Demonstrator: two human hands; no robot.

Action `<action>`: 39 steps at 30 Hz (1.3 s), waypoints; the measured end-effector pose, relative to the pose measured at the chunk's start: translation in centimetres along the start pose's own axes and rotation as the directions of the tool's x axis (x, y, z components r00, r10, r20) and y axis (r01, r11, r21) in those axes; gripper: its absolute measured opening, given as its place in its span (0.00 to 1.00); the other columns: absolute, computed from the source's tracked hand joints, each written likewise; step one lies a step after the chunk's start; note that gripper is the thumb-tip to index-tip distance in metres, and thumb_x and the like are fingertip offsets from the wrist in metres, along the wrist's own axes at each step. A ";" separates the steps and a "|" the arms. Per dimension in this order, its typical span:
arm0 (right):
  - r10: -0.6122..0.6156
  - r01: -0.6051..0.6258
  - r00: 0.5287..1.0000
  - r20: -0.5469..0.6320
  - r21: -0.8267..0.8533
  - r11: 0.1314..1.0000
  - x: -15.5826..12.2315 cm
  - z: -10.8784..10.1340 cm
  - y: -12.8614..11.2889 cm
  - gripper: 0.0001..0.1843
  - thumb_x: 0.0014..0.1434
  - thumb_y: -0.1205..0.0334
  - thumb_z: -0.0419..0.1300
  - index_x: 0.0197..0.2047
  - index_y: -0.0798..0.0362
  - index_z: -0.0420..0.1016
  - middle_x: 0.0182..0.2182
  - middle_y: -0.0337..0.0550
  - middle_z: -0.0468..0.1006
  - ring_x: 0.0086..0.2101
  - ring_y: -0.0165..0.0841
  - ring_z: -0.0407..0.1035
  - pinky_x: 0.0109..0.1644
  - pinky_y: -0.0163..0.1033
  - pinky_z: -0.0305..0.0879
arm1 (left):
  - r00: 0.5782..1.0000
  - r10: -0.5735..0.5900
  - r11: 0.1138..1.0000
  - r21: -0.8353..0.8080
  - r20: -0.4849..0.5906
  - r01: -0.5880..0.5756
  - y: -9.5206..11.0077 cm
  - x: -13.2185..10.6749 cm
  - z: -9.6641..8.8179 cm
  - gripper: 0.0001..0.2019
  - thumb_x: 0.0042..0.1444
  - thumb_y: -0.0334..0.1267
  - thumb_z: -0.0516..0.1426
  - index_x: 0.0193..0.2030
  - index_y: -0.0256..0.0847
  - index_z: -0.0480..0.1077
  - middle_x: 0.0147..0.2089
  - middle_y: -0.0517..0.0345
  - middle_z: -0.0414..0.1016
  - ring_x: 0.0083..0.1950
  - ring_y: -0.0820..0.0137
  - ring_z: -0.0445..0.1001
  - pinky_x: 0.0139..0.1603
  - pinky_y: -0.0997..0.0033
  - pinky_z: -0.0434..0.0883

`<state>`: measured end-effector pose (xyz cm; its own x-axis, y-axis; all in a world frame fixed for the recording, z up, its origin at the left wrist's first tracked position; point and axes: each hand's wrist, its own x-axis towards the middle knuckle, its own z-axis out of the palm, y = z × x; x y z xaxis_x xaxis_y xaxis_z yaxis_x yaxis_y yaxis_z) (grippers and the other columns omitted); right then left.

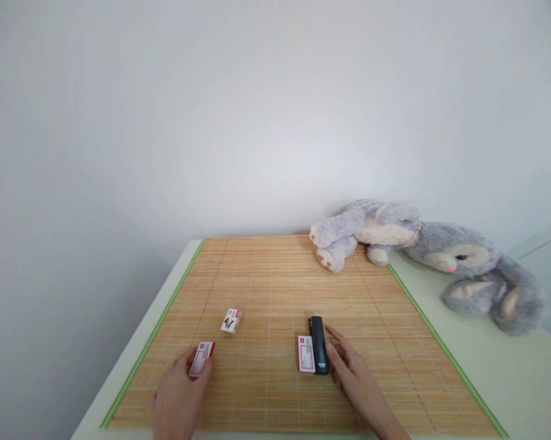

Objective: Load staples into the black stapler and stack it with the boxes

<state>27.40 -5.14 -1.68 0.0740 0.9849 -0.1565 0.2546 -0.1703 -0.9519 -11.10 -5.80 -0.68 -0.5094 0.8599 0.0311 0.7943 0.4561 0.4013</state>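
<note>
My left hand (178, 391) has its thumb and fingers around a small white-and-pink box (202, 358), probably of staples, on the mat at the front left. A black stapler (319, 345) lies lengthwise right of the middle. A second white-and-pink box (306, 354) rests against the stapler's left side. Beside the stapler's right side is my right hand (351, 373), its fingers apart and the fingertips at or very near the edge; nothing is enclosed in it. Farther back than the left-hand box sits a small white box (230, 321) with a dark printed picture.
A bamboo mat (266, 281) with green edging covers much of the pale table (509, 360). A grey plush rabbit (394, 229) lies along the back right, its legs on the mat and its head on the table. Behind stands a white wall (257, 122).
</note>
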 end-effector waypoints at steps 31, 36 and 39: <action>-0.101 0.142 0.972 0.211 -0.188 0.972 0.6 0.2 -2.0 0.32 0.72 0.40 0.50 0.65 0.52 0.76 0.40 0.48 0.84 0.39 0.42 0.76 0.52 0.45 0.72 | 0.861 0.339 0.720 -0.693 0.378 0.021 16.2 -7.8 7.3 0.24 0.58 0.61 0.61 0.42 0.39 0.80 0.38 0.48 0.84 0.37 0.60 0.81 0.40 0.65 0.75; -0.108 0.155 0.962 0.251 -0.178 0.972 0.6 0.4 -2.9 0.31 0.73 0.40 0.48 0.65 0.51 0.76 0.45 0.50 0.84 0.42 0.43 0.77 0.51 0.45 0.72 | 0.888 0.327 0.768 -0.638 0.324 -0.050 16.3 -8.4 6.8 0.21 0.60 0.59 0.60 0.38 0.42 0.80 0.38 0.50 0.83 0.39 0.60 0.80 0.42 0.64 0.73; -0.062 0.108 0.974 0.218 -0.206 0.972 0.4 0.1 -2.4 0.34 0.72 0.40 0.49 0.71 0.52 0.68 0.38 0.46 0.83 0.38 0.42 0.76 0.45 0.43 0.71 | 0.923 0.267 0.805 -0.590 0.276 -0.057 15.2 -7.2 5.4 0.22 0.61 0.61 0.58 0.45 0.44 0.80 0.42 0.52 0.83 0.39 0.60 0.79 0.44 0.62 0.73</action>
<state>26.70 -4.38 0.52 -0.1543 0.9764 -0.1509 0.4546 -0.0654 -0.8883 6.50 -3.84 0.26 -0.1664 0.9791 -0.1170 0.4733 0.1834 0.8616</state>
